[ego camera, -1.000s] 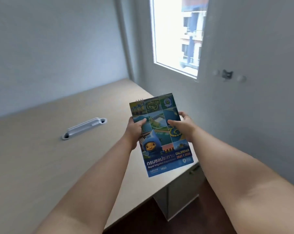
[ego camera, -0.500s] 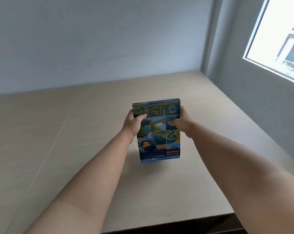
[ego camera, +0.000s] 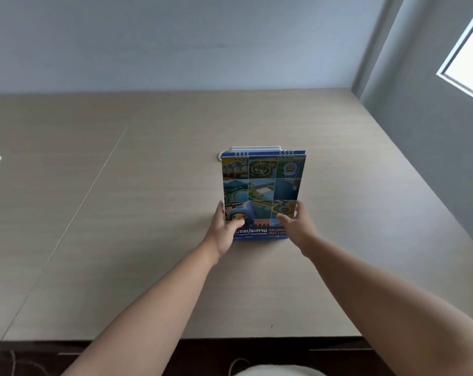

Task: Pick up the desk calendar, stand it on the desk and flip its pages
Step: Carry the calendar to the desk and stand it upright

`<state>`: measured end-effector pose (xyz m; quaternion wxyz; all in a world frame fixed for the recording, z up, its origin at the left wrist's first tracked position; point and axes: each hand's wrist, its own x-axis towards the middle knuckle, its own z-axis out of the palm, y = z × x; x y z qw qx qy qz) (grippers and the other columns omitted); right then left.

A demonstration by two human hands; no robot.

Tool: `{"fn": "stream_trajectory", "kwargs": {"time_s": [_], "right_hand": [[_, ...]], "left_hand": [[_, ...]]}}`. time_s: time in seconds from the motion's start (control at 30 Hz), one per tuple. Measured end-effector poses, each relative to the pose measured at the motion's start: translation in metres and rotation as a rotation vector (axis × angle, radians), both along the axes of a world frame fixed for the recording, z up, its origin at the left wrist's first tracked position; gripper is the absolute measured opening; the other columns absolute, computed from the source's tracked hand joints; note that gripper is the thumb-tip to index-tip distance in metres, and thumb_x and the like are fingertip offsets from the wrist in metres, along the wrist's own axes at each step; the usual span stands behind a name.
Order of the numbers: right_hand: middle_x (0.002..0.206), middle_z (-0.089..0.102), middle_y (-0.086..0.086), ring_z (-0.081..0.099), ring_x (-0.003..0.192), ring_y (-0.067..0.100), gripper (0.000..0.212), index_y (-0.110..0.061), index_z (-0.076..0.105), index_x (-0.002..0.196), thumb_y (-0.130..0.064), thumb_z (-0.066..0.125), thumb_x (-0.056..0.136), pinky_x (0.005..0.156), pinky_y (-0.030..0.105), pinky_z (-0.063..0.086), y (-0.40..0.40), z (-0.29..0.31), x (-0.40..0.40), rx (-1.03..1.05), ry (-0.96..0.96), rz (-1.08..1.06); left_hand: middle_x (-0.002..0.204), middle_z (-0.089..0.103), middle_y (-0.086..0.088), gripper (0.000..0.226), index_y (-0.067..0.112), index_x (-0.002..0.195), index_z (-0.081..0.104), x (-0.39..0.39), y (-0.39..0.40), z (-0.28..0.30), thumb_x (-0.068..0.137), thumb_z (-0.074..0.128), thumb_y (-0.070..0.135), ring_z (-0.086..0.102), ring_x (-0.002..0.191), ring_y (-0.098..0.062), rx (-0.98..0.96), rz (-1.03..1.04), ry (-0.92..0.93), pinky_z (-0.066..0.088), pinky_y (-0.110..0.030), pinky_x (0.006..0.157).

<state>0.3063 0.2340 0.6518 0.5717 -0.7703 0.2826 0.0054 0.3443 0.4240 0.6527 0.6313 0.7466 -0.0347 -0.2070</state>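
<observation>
Half a second ago the desk calendar [ego camera: 263, 196] hung in the air between both hands; now its lower edge sits on the surface [ego camera: 148, 213], and it stands upright with the cover facing the person. The hands have slid from its middle down to its lower corners.

Nearest, the front edge of the surface runs across the bottom of the view, with dark floor below it. Bare wood lies open between that edge and the calendar.

The left hand [ego camera: 224, 232] has its grip pinching the calendar's lower left corner, thumb on the cover and fingers behind the side edge. The right hand [ego camera: 297, 226] has its grip on the lower right corner, thumb on the cover and fingers wrapped around the edge.

Wide clear surface spreads to the left, crossed by a seam. Just behind the calendar's wire binding lies a white cable grommet [ego camera: 254, 149]. Farther back the surface meets the wall; the right edge runs along a side wall beneath a window [ego camera: 471, 58].
</observation>
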Motion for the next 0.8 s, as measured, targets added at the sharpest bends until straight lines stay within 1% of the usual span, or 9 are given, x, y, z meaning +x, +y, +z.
{"fn": "stream_trajectory", "kwargs": {"time_s": [0.07,0.17,0.23,0.37,0.47,0.53,0.63,0.73,0.8], "right_hand": [[0.126,0.063,0.002,0.060,0.113,0.022,0.056,-0.024,0.041,0.140,-0.011,0.057,0.088,0.096,0.036,0.047,0.000,-0.006,-0.004,0.021,0.001,0.030],[0.143,0.055,-0.002,0.053,0.130,0.020,0.078,-0.036,0.029,0.148,-0.017,0.056,0.077,0.109,0.045,0.043,-0.008,-0.024,-0.006,0.039,-0.028,0.053],[0.144,0.053,-0.003,0.051,0.132,0.019,0.080,-0.038,0.027,0.148,-0.014,0.055,0.077,0.110,0.047,0.041,-0.012,-0.036,-0.010,0.058,-0.059,0.067],[0.141,0.055,-0.001,0.052,0.129,0.017,0.078,-0.035,0.030,0.149,-0.005,0.055,0.082,0.109,0.047,0.043,0.001,-0.007,-0.028,0.050,-0.058,0.053],[0.151,0.045,-0.002,0.045,0.136,0.018,0.090,-0.037,0.017,0.154,-0.015,0.057,0.077,0.112,0.048,0.040,0.001,-0.007,-0.033,0.023,-0.039,0.074],[0.151,0.043,-0.003,0.045,0.135,0.017,0.092,-0.037,0.012,0.155,-0.013,0.057,0.078,0.113,0.046,0.039,0.003,-0.001,-0.037,0.020,-0.033,0.088],[0.145,0.047,-0.004,0.048,0.128,0.016,0.089,-0.034,0.013,0.155,-0.005,0.057,0.084,0.109,0.038,0.040,0.006,0.005,-0.042,-0.009,-0.026,0.097],[0.150,0.043,-0.004,0.043,0.133,0.015,0.090,-0.032,0.011,0.156,-0.007,0.059,0.084,0.110,0.034,0.038,0.004,0.002,-0.046,-0.063,-0.025,0.111],[0.155,0.037,-0.004,0.039,0.138,0.016,0.092,-0.031,0.009,0.157,-0.010,0.060,0.084,0.112,0.036,0.036,0.003,0.001,-0.050,-0.083,-0.016,0.121]], "left_hand": [[0.132,0.057,0.001,0.067,0.025,0.140,0.040,-0.013,-0.001,-0.008,0.080,0.067,0.012,0.053,0.119,-0.015,0.037,0.005,-0.020,0.040,-0.030,0.103],[0.136,0.052,-0.002,0.083,0.025,0.141,0.039,-0.019,-0.006,-0.013,0.065,0.073,0.032,0.052,0.123,-0.018,0.070,0.056,-0.030,0.043,-0.033,0.106],[0.139,0.048,-0.004,0.091,0.023,0.144,0.035,-0.021,-0.007,-0.013,0.062,0.071,0.039,0.050,0.126,-0.019,0.099,0.073,-0.031,0.041,-0.034,0.109],[0.143,0.041,0.007,0.084,0.030,0.148,0.030,-0.040,-0.003,-0.006,0.075,0.071,0.025,0.044,0.129,-0.007,0.102,0.064,-0.069,0.035,-0.017,0.101],[0.145,0.029,0.014,0.087,0.029,0.154,0.017,-0.051,0.003,-0.006,0.086,0.069,0.015,0.028,0.131,0.000,0.096,0.075,-0.041,0.025,-0.021,0.106],[0.150,0.028,0.011,0.087,0.027,0.155,0.015,-0.054,0.005,-0.007,0.087,0.067,0.012,0.027,0.131,0.000,0.073,0.085,-0.024,0.025,-0.021,0.106],[0.153,0.027,0.009,0.088,0.027,0.156,0.014,-0.059,0.005,-0.005,0.087,0.067,0.014,0.027,0.131,0.001,0.082,0.092,-0.023,0.025,-0.021,0.107],[0.146,0.028,0.014,0.085,0.026,0.156,0.014,-0.067,0.003,-0.002,0.089,0.066,0.016,0.024,0.128,0.003,0.105,0.092,-0.034,0.023,-0.020,0.105],[0.151,0.029,0.012,0.084,0.026,0.156,0.016,-0.071,0.002,-0.001,0.089,0.066,0.017,0.024,0.129,0.002,0.112,0.104,-0.045,0.023,-0.020,0.105]]}}
